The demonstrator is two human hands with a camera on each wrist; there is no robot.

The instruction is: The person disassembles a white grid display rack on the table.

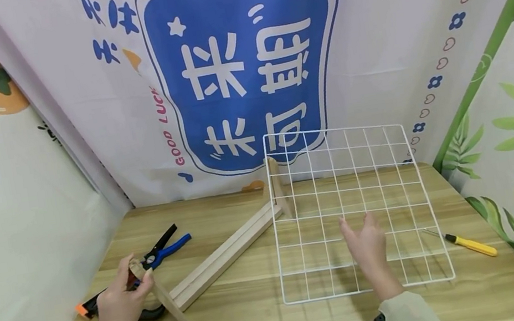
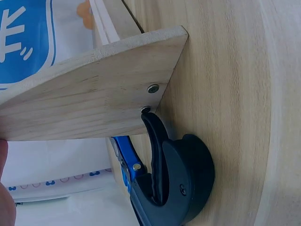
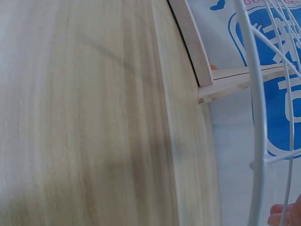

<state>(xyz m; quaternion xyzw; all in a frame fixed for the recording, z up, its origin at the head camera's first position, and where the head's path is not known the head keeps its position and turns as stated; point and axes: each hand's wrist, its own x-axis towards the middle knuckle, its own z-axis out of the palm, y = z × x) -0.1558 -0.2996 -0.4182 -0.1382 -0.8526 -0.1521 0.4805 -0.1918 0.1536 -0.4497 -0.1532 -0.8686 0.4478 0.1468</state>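
Note:
My left hand (image 1: 120, 303) grips the upper end of a wooden end panel (image 1: 164, 293), part of a wooden frame whose long rail (image 1: 226, 255) runs back to another end panel (image 1: 279, 188). Two screw heads show on the near panel's face (image 2: 94, 101) in the left wrist view. My right hand (image 1: 368, 249) holds a white wire grid (image 1: 318, 216) by its wires, with thumb and fingers spread upward. The grid stands tilted above the table and overlaps the far end panel in the head view. Fingertips (image 3: 277, 214) show behind a wire in the right wrist view.
Blue-and-black-handled pliers (image 1: 167, 249) lie behind my left hand. A tool with a black curved handle (image 2: 193, 179) and an orange end (image 1: 81, 310) lies beside the near panel. A yellow-handled screwdriver (image 1: 474, 246) rests right of the grid. Printed cloths hang around the table.

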